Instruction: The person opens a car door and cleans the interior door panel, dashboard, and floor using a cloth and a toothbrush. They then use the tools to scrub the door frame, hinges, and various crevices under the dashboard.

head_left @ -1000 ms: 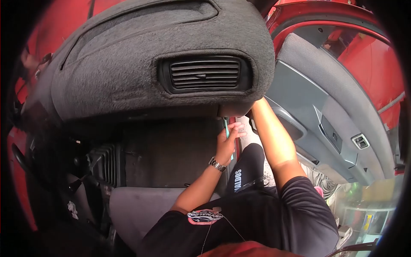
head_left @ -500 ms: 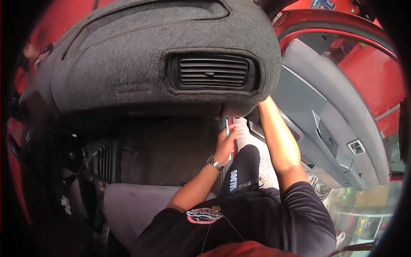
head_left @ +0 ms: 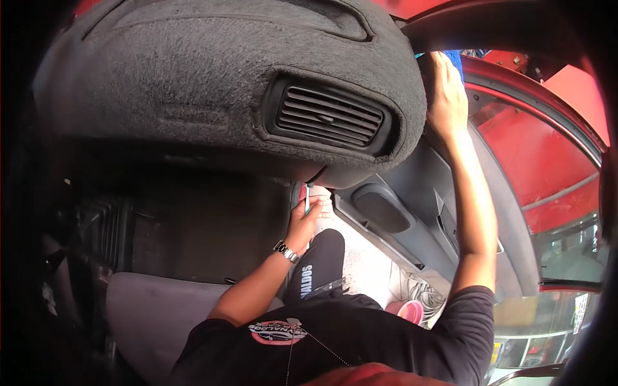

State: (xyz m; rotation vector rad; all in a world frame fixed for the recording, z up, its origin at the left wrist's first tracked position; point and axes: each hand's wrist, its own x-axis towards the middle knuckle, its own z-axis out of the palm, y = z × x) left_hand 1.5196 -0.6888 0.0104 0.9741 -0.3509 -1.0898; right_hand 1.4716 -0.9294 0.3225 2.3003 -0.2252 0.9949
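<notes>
Teal stick [head_left: 307, 202]: in the left hand [head_left: 300, 229], its tip near the dashboard's lower edge.
Left hand: grasping the stick, fingers partly spread.
Right hand [head_left: 449, 106]: raised beside the dashboard's outer corner, fingers against a blue cloth [head_left: 456, 62]; whether they grip it, I cannot tell.
Dashboard [head_left: 193, 71]: grey, fuzzy surface, air vent [head_left: 329, 119] near its outer end.
Door [head_left: 383, 209]: open, beyond the dashboard's outer edge.
Pink tub [head_left: 412, 312]: near the right sleeve.

Head cam (wide lens, dark rounded edges) looks fwd & steeply down from above the black shirt [head_left: 380, 328], v. close to the dash [head_left: 193, 77] up top, w/ the door [head_left: 418, 177] farther off toward frame R.
</notes>
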